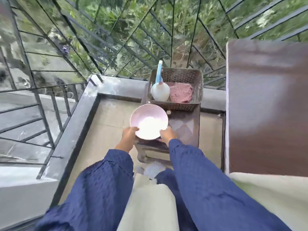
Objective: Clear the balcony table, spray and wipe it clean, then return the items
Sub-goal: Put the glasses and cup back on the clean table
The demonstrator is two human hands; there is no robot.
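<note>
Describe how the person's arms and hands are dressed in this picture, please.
Both arms wear long, loose, dark blue sleeves of a finely textured fabric, gathered at the wrists. The left hand and the right hand are bare, without gloves; no ring or watch is visible, though the picture is blurred.

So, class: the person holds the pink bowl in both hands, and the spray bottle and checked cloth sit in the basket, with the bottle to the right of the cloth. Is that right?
Not quite. The head view shows the spray bottle to the left of the checked cloth, not the right. The rest stands: both sit in the basket, and the left hand and right hand hold the pink bowl.
</note>
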